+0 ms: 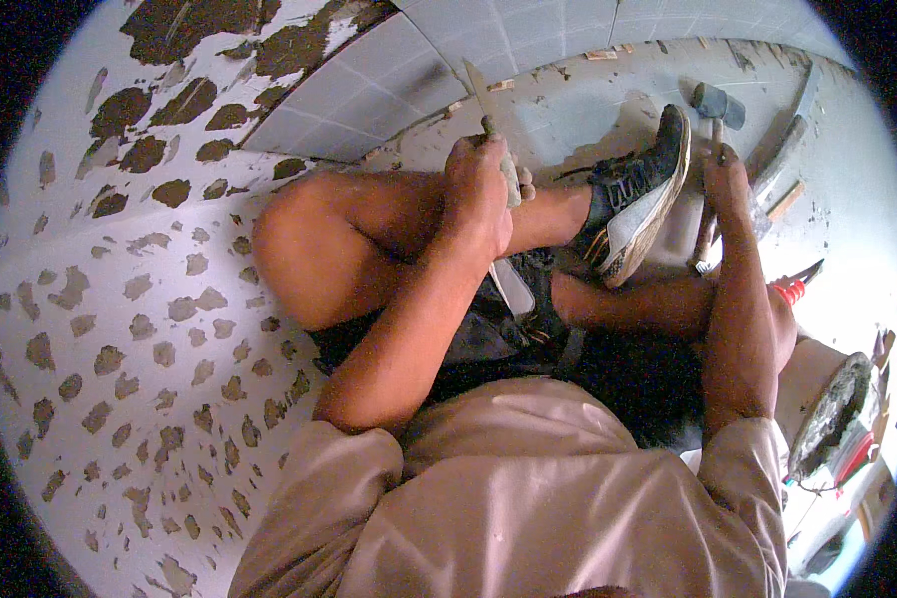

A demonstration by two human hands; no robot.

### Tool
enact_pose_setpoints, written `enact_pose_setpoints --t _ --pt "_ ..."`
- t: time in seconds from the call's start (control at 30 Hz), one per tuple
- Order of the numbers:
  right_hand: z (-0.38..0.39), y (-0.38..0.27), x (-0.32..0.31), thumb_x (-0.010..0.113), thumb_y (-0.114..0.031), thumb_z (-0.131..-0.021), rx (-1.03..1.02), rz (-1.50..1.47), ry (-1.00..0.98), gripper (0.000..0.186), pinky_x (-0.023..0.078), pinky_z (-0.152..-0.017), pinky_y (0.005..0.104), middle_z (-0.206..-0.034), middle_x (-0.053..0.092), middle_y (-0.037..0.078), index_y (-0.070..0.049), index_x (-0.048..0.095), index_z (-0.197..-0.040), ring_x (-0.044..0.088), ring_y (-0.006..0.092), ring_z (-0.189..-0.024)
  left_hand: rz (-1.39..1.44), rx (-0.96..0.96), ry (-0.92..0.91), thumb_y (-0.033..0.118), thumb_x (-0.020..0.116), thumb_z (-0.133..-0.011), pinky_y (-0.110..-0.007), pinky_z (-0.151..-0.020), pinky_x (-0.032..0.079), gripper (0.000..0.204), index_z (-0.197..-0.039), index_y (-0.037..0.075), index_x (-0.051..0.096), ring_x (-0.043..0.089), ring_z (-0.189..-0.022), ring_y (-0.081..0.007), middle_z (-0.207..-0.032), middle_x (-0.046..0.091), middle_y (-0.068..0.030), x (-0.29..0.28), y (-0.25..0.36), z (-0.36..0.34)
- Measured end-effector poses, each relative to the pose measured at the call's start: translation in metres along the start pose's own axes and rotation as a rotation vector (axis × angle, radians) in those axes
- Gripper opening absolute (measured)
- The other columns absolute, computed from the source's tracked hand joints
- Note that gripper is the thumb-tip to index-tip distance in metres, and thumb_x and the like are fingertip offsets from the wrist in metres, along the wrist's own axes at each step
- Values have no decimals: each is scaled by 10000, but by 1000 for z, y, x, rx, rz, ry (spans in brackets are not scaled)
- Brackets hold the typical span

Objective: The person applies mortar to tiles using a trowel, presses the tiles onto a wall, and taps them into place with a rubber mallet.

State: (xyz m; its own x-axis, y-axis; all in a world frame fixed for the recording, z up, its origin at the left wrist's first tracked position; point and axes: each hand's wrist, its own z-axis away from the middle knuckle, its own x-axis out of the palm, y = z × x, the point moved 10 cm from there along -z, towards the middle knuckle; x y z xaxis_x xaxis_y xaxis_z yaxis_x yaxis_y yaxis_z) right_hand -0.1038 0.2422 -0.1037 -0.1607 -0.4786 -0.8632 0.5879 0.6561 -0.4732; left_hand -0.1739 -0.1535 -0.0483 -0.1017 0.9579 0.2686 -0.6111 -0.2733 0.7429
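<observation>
My left hand (480, 194) is closed around the handle of a pointing trowel (480, 88), in front of my bent left leg. Its narrow blade points up toward the grey tiles, and the pale, dirty grip shows beside my fingers. On the right, my right hand (728, 184) wraps round the handle of a rubber mallet (718, 106). The dark mallet head is raised above my fist, near my black shoe (636, 194). Part of the handle sticks out below the hand.
Grey tiles (369, 90) cover the lower far wall; the left wall (149, 329) is spotted with mortar dabs. A mortar-crusted bucket (832, 419) with tools stands at my right. Red-handled pliers (792, 289) lie near my right knee. Wood scraps (785, 199) lie on the floor.
</observation>
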Motion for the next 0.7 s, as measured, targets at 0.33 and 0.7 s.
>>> enact_pose_setpoints --t 0.33,0.7 --pt "-6 19 15 595 -320 -884 67 -138 -41 503 508 -898 464 -1132 681 256 -51 584 -1309 666 400 -1049 67 92 -52 149 576 -949 -359 -439 478 154 -964 34 475 579 -555 -202 -740 529 -68 -5 26 7" --pt "-17 39 19 614 -253 -880 36 -140 24 425 529 -818 440 -1015 709 213 -35 614 -1246 688 351 -924 135 84 -82 153 576 -954 -354 -482 445 138 -945 76 463 557 -603 -203 -771 513 -70 -2 33 0"
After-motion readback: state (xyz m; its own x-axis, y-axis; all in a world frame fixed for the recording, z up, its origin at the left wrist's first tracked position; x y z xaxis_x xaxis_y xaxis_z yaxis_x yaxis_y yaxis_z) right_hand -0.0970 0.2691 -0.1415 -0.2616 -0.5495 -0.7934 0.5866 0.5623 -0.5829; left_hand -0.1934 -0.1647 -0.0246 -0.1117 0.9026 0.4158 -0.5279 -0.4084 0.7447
